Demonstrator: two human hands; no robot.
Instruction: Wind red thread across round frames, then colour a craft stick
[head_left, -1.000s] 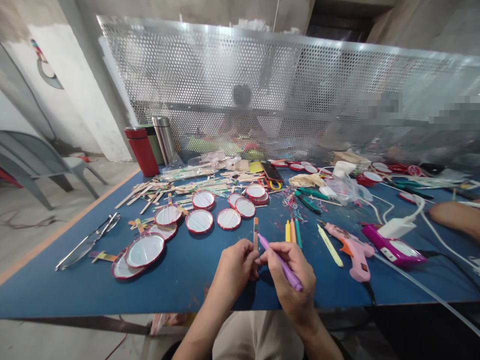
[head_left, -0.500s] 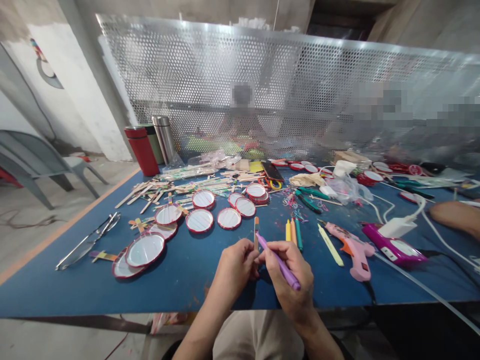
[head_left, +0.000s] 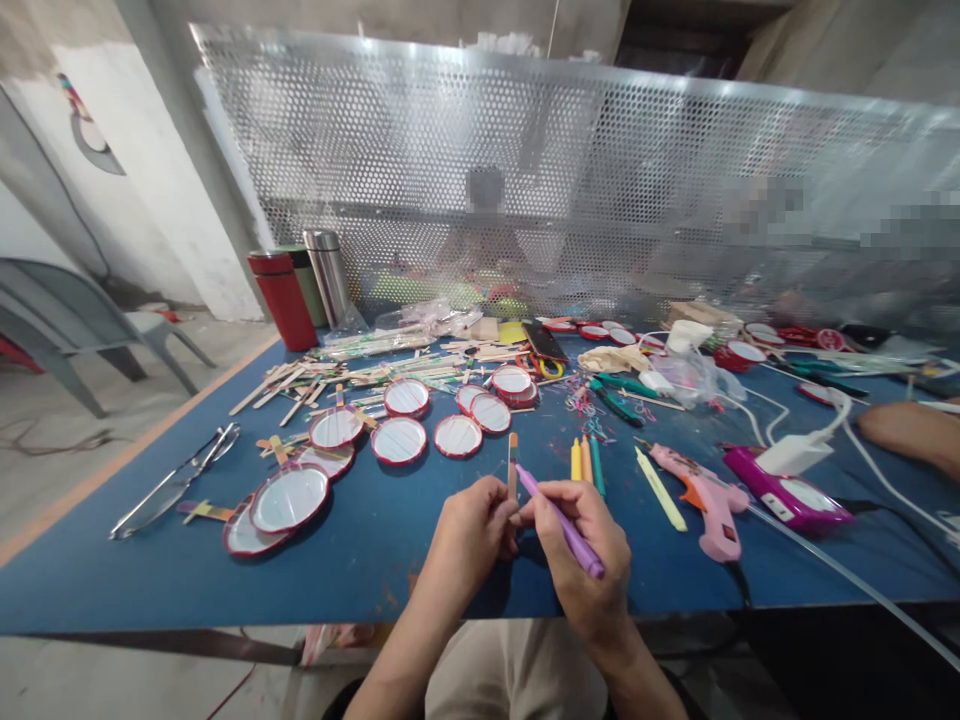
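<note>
My left hand (head_left: 478,525) is closed on a thin wooden craft stick (head_left: 513,465) that stands up from the fingers, its top end coloured orange with a darker band below. In my right hand (head_left: 581,545) is a purple marker (head_left: 566,530), held like a pen with its tip against or very near the stick's right edge. To the right of my hands lie yellow, orange and teal markers (head_left: 587,465) side by side, and a pale yellow marker (head_left: 660,490) farther right. Round red-rimmed discs (head_left: 399,441) are spread to the left, some with coloured sticks attached.
A pink glue gun (head_left: 709,500) and a purple power box (head_left: 787,490) with white cables lie at right. Loose craft sticks (head_left: 300,385), pliers (head_left: 615,400) and a phone (head_left: 545,342) are farther back. Glasses (head_left: 176,485) and a red flask (head_left: 283,300) stand left. Another person's arm (head_left: 911,432) rests at far right.
The purple marker and my right hand have shifted very slightly to the right. My left hand and the craft stick stay nearly in place.
</note>
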